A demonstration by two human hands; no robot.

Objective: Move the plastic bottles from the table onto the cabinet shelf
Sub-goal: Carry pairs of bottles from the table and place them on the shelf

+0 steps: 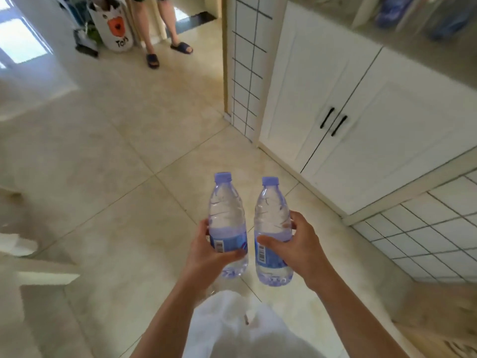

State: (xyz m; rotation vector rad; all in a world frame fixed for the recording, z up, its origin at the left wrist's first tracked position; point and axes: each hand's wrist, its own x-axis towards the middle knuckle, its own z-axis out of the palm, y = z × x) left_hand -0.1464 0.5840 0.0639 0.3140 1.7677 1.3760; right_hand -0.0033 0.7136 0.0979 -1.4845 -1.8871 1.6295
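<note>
- Two plastic bottles, both upright, mid-air over the floor tiles (108,156), close but apart: left bottle (227,223), right bottle (272,228).
- Your left hand (209,250) wraps the left bottle at the label; your right hand (302,241) wraps the right one likewise.
- White cabinet (335,112) sits ahead-right; its shelf top (426,47) is blurred, with bluish items already there.
- Risk: thin walls flex, so a loose grip could slip; crowding could topple what's already shelved.
- Bystander's legs (157,27) well away.

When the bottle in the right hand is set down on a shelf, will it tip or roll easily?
The right bottle looks nearly full, so probably heavy and steady upright. Tall and narrow, it may tip if nudged. On its side, its round body would likely roll.
</note>
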